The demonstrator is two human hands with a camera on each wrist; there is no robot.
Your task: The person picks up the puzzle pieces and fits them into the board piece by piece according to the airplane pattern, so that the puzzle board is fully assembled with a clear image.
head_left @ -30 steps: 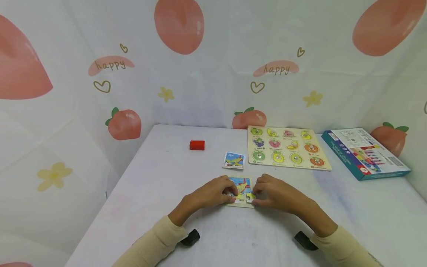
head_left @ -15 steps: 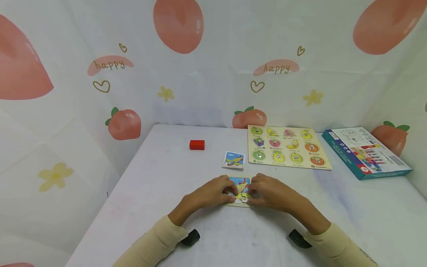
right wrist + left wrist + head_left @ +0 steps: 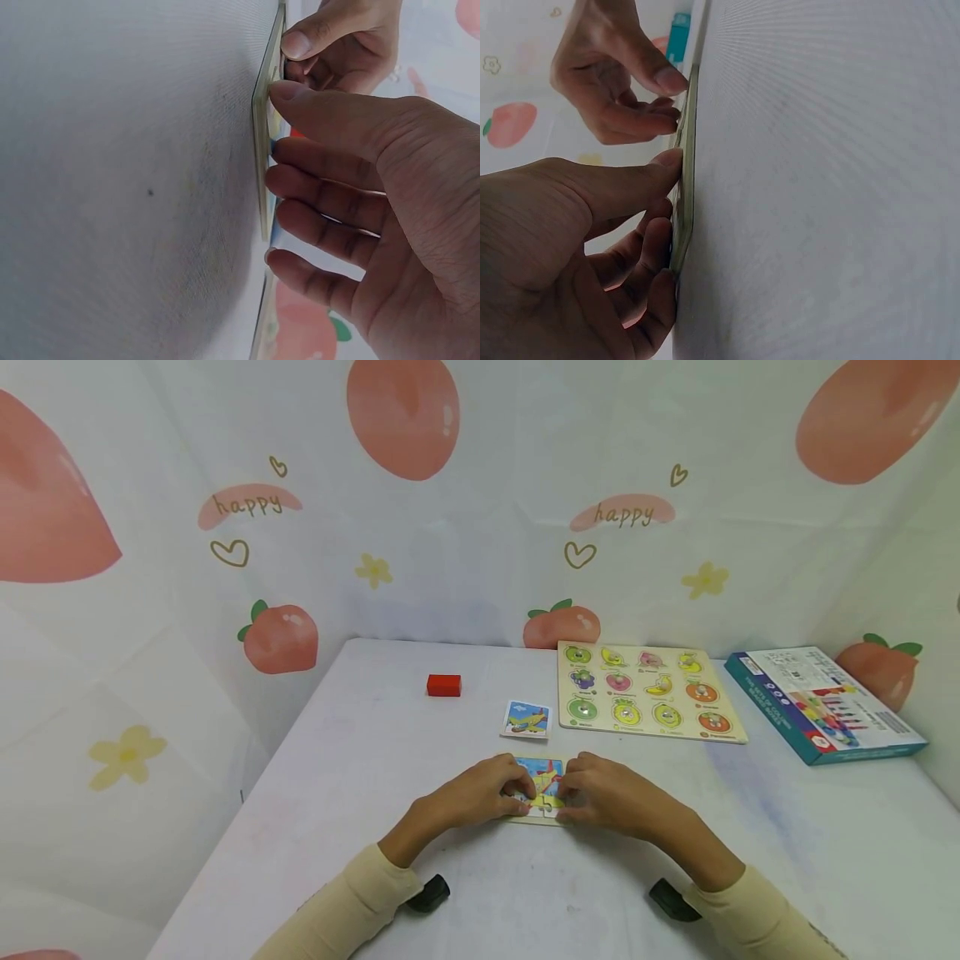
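Nearest the person, the left hand (image 3: 480,793) and the right hand (image 3: 607,793) lie side by side on the table (image 3: 360,777), both over the puzzle (image 3: 542,779), which rests flat between and under their fingertips. The left hand's fingers are curled down, the thumb (image 3: 641,176) pressing the puzzle's near edge and the fingertips resting on its top face. The right hand does the same from the other side: its thumb (image 3: 315,112) sits at the near edge and its bent fingers (image 3: 322,199) press on the picture side. The two hands almost touch above the puzzle's middle.

Just beyond the hands lies a small card (image 3: 526,719) showing a plane. Farther off and to the left of the left hand sits a red block (image 3: 443,685). Beyond the right hand lies a fruit board (image 3: 645,692), and farther to its right a box (image 3: 821,703) near the table's edge.
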